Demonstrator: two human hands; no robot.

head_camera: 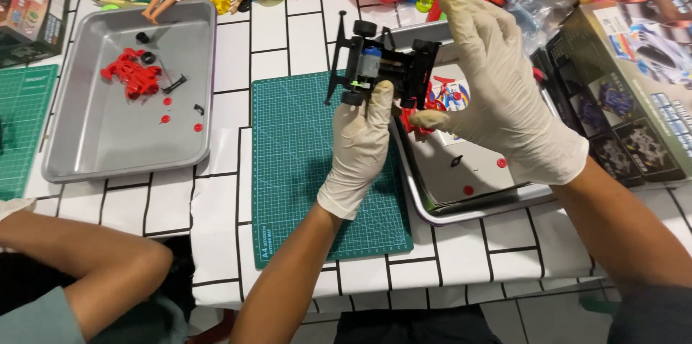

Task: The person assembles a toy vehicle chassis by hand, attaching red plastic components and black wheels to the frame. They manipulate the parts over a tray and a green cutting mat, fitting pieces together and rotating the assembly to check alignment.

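Both my hands wear pale latex gloves. They hold a black toy car chassis (382, 64) up above a green cutting mat (303, 164). The chassis has small black wheels and a silver motor in its middle. My left hand (358, 144) supports it from below with the fingers on its underside. My right hand (497, 92) grips its right end from above, with the thumb pointing left beneath it.
A metal tray (108, 142) on the left holds red and black small parts. Another tray (468, 203) lies under my right hand with a sticker sheet and red bits. Toy boxes (634, 85) stand at the right, dolls and toys at the back. Another person's arm (79, 257) rests at the lower left.
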